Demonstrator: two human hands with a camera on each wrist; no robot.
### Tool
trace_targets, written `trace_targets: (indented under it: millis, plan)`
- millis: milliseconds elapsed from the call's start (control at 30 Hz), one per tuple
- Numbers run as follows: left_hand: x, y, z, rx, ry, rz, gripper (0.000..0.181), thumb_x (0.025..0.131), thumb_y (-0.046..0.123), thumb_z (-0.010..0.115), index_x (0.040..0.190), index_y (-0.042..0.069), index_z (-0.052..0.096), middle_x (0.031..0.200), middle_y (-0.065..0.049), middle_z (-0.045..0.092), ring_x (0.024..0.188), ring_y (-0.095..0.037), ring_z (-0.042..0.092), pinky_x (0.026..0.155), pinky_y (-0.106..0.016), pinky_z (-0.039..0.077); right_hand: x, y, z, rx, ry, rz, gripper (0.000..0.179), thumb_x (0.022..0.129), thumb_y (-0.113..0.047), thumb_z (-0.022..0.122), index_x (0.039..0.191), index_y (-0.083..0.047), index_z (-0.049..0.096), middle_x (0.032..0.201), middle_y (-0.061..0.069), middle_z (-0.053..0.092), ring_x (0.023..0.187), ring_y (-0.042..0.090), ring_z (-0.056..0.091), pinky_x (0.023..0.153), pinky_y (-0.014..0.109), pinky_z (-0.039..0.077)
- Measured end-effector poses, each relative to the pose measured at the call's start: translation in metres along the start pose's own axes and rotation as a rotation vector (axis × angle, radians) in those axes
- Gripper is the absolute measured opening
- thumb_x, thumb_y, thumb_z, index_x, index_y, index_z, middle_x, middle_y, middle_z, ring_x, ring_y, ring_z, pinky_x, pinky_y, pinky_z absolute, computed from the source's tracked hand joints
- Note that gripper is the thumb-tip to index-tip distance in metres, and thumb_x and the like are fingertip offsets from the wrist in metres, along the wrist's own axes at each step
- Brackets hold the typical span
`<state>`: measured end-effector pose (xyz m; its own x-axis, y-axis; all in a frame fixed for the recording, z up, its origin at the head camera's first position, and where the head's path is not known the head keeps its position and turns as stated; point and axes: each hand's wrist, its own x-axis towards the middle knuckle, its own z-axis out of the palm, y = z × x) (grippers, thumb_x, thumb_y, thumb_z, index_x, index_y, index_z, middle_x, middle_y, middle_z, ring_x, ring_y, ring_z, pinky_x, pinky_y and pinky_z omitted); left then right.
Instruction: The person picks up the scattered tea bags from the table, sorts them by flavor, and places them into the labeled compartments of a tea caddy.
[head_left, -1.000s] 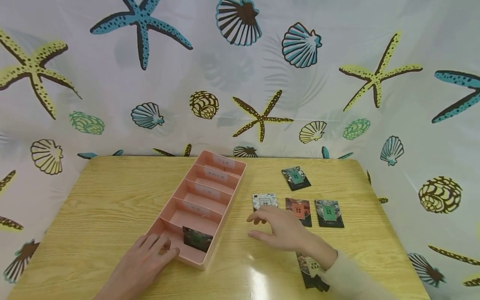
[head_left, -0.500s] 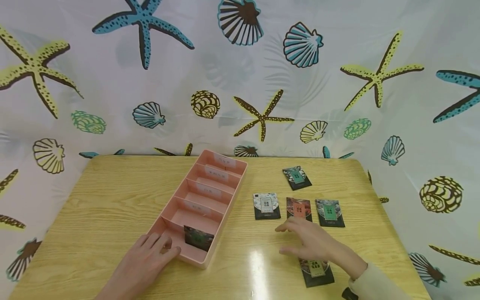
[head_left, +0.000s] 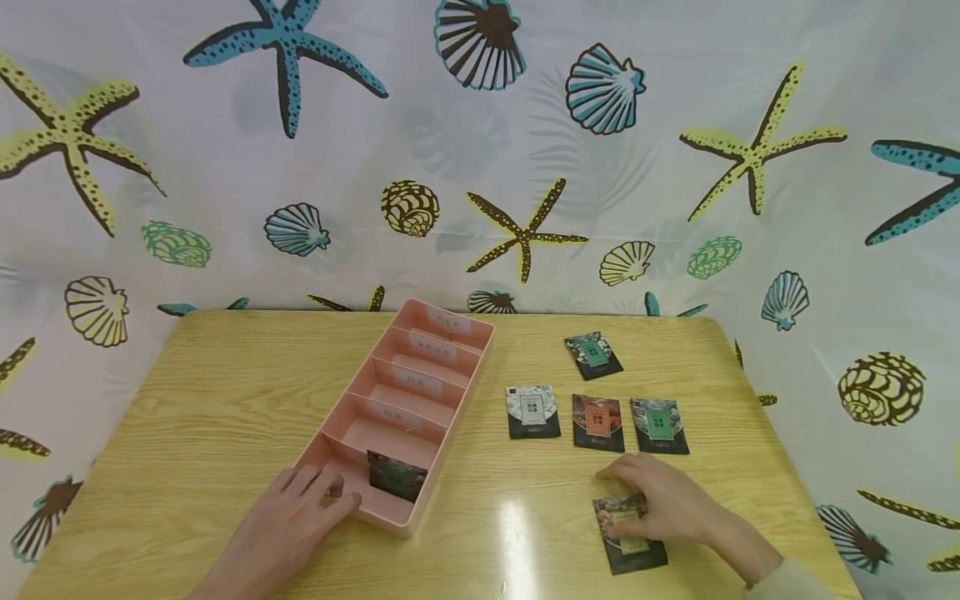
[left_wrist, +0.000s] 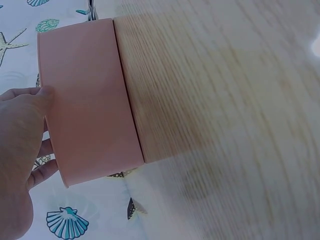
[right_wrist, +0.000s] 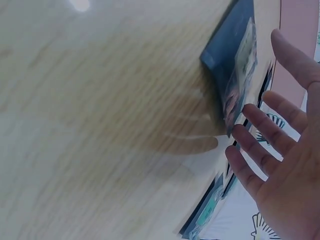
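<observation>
Right now your left hand [head_left: 300, 510] grips the near end of the pink box [head_left: 378, 437] — thumb on the outside of the wall, fingers over on the inside. The box sits at a slant on the wooden table [head_left: 217, 392], split into five compartments with paper labels on inside walls, the writing too small to read. In the compartment closest to you, a dark packet [head_left: 396, 477] stands on edge towards the right side.

Your right hand [head_left: 663, 502] holds nothing; its fingers are spread, with a wide gap between thumb and forefinger, above the yellow-label packet [head_left: 635, 556]. That packet lies on the table to the right of the box, partly covered by your hand in the head view; whether your fingertips touch it, you cannot tell.

Just past that hand, three packets lie in a row: a white-patterned packet [head_left: 532, 412] on the left, a red-label packet [head_left: 597, 422] in the middle and a green-label packet [head_left: 659, 426] on the right. A teal-label packet [head_left: 593, 356] lies beyond them, turned askew.
</observation>
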<state>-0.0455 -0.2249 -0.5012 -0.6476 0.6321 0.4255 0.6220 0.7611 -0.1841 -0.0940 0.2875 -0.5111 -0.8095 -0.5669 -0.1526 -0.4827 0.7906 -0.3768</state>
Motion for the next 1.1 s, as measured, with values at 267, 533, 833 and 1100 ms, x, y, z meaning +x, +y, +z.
trace_targets:
  millis: [267,533,833,1100]
  plan:
    - [0.001,0.000,-0.002,-0.014,-0.030,0.002,0.068,0.115,0.031,0.000,0.098,0.027,0.065,0.093,0.003,0.056,0.082,-0.017,0.049,0.074,-0.039,0.050,-0.012,0.007,0.002,-0.016,-0.053,0.021,0.078,0.079,-0.070,0.080,0.140,-0.024,0.065,0.125,-0.004,0.063,0.106,0.012,0.060,0.087,0.039,0.055]
    - [0.001,0.000,-0.001,-0.012,-0.024,0.003,0.067,0.115,0.030,0.000,0.097,0.026,0.065,0.093,0.002,0.056,0.083,-0.018,0.050,0.073,-0.040,0.049,-0.015,0.011,0.007,0.025,-0.051,0.034,0.076,0.077,-0.070,0.081,0.138,-0.025,0.067,0.107,-0.011,0.054,0.084,0.002,0.040,0.073,0.023,0.036]
    - [0.000,-0.001,-0.001,-0.017,-0.040,0.002,0.069,0.115,0.029,-0.002,0.097,0.027,0.065,0.093,0.004,0.055,0.083,-0.017,0.049,0.075,-0.039,0.050,-0.010,0.009,0.006,0.021,-0.028,0.035,0.068,0.079,-0.069,0.081,0.132,-0.028,0.070,0.100,-0.014,0.049,0.083,0.002,0.039,0.073,0.022,0.035]
    - [0.002,-0.001,-0.001,-0.022,-0.019,0.007,0.067,0.116,0.028,0.001,0.097,0.027,0.065,0.092,0.004,0.054,0.082,-0.017,0.048,0.074,-0.038,0.050,0.004,0.005,0.003,0.028,0.081,-0.030,0.032,0.094,-0.051,0.074,0.114,-0.026,0.075,0.093,-0.015,0.057,0.078,-0.002,0.041,0.068,0.020,0.039]
